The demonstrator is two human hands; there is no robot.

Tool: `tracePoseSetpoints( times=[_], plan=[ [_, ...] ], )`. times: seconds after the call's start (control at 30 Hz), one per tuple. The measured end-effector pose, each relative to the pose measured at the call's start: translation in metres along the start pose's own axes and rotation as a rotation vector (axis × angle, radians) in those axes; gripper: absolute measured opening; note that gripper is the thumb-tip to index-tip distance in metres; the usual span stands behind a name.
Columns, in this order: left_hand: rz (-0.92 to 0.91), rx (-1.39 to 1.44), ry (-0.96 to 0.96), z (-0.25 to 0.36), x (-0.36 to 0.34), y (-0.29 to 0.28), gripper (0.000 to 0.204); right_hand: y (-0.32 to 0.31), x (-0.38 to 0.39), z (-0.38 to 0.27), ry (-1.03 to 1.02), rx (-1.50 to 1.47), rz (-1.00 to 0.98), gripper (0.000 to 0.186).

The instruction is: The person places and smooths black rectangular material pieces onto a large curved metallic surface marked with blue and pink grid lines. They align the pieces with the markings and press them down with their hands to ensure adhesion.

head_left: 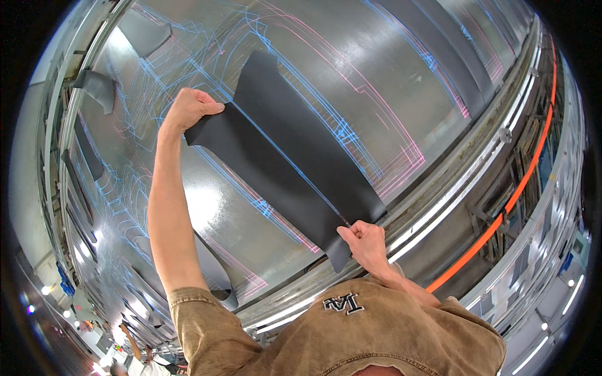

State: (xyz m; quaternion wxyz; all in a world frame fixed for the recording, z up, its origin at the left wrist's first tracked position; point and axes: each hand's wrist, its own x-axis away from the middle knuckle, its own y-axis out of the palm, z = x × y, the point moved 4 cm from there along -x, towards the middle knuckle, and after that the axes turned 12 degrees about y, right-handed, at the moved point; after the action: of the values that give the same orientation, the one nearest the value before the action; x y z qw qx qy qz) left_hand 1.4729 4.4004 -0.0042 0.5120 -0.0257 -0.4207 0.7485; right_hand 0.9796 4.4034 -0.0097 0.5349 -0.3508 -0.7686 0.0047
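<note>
Glossy grey worktop (357, 37), crossed by blue lines (342, 131) and pink lines (411, 150). Toward its left side, a small curved dark piece (98, 89) and, just beyond, a larger grey piece (145, 31). Low in the background, well apart, a co-worker (147, 363) in a white top.

Next, the left hand (193, 109), with a bare forearm (172, 219) and a brown sleeve (200, 313); grip closed thumb to fingers, pinching the upper corner of a long black front panel (263, 169). Near that forearm, a dark curved piece (216, 276).

Mid-view, the front panel, slanted over the worktop, lower tip apparently past the near edge; how far lifted, cannot tell. Alongside, a matching rear panel (307, 131), with a thin blue line (282, 153) between; touching or just apart, cannot tell.

Judging by the smooth, even face, probably light, soft and bendy, hardly fragile, perhaps apt to slide or crease. Best held at both ends of the long edge, with light, even tension.

Farther right, the right hand (365, 244), grip pinching apparently the lower end of that same edge. Beyond, long dark panels (439, 56), a bright metal rail (464, 188) and an orange hose (465, 255).
</note>
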Motion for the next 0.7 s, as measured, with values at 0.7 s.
tracePoseSetpoints(
  times=[0.7],
  plan=[
    [0.158,-0.262,0.044,0.036,0.029,0.007,0.029,-0.001,0.000,0.002,0.002,-0.014,0.007,0.039]
  ],
)
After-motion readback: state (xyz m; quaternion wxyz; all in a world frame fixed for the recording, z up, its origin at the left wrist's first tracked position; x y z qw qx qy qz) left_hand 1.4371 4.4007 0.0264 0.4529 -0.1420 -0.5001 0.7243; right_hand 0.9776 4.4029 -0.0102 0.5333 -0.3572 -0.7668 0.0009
